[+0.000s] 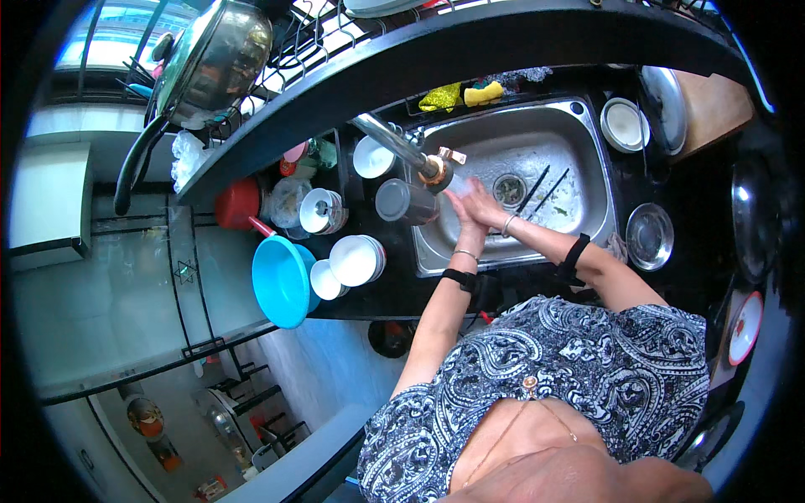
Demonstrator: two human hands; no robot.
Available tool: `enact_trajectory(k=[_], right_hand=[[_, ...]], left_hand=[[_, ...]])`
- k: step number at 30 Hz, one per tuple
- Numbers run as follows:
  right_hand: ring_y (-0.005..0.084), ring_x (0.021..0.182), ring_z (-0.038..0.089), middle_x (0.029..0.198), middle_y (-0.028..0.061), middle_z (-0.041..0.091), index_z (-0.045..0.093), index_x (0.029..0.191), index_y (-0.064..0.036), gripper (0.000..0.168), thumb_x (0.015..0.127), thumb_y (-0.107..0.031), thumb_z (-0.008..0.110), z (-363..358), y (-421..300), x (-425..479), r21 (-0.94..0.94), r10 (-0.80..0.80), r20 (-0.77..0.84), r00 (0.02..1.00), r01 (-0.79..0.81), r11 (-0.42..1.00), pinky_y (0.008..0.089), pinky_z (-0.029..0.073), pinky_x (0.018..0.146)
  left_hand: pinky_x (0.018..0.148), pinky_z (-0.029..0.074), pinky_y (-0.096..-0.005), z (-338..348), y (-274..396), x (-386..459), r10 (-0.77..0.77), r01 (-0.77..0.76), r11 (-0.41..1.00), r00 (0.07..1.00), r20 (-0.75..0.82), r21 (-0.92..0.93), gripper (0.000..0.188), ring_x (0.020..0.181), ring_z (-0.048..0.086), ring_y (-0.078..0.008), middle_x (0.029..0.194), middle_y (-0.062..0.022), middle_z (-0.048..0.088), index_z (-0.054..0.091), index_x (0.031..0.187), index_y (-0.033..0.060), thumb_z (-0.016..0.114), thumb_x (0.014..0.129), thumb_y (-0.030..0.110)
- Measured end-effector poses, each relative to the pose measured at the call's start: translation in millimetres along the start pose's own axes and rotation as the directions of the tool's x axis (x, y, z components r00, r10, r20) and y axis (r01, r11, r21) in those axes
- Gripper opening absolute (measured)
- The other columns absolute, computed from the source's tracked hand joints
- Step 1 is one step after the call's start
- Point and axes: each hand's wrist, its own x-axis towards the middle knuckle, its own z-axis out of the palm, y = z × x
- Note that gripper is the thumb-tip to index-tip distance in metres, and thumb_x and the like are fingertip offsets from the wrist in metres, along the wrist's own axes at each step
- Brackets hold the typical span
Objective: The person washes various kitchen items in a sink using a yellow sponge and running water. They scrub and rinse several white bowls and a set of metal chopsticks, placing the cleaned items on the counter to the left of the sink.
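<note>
My left hand (466, 215) and my right hand (485, 204) are pressed together under the faucet (404, 148), over the left part of the stainless steel sink (596, 163). Water seems to run onto them. The fingers overlap, and I cannot tell whether anything lies between them. Beside my right hand, a pair of dark chopsticks (536, 187) lies in the basin near the drain strainer (510, 190), which holds food scraps. A green scrap (560, 211) lies on the basin floor. To the left of my hands, a lidded container (402, 202) stands by the sink's edge.
Stacked white bowls (356, 260), a blue plastic basin (277, 281) and a red pot (238, 203) stand at the left. A yellow sponge (483, 93) lies behind the sink. To the right is a metal dish (649, 236). A dark shelf (503, 38) spans above, bearing a lidded pan (217, 66).
</note>
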Motion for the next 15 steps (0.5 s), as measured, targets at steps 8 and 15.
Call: enact_trajectory(k=[8, 15], right_hand=[[0.0422, 0.109, 0.036, 0.115, 0.0268, 0.041, 0.039, 0.114, 0.001, 0.05, 0.085, -0.039, 0.032, 9.2, 12.3, 27.8, 0.238, 0.02, -0.23, 0.973, 0.037, 0.971, 0.0499, 0.03, 0.09], [0.0429, 0.115, 0.027, 0.124, 0.023, 0.031, 0.034, 0.124, -0.009, 0.057, 0.083, -0.049, 0.031, 29.9, -0.1, 17.3, -0.11, -0.021, -0.087, 0.996, 0.011, 0.994, 0.0538, 0.024, 0.093]], left_hand=[[0.085, 0.039, -0.0402, -4.6, -11.8, 16.3, 0.004, -0.003, 1.0, 0.99, 0.142, -0.005, 0.037, 0.096, 0.05, -0.0255, 0.104, -0.01, 0.053, 0.048, 0.109, 0.0067, 0.038, 0.086, 0.034], [0.08, 0.042, -0.0399, -11.8, 8.2, 9.8, -0.055, 0.055, 0.998, 0.998, -0.002, -0.019, 0.033, 0.091, 0.052, -0.0254, 0.1, -0.0097, 0.054, 0.048, 0.109, 0.0068, 0.038, 0.087, 0.03]])
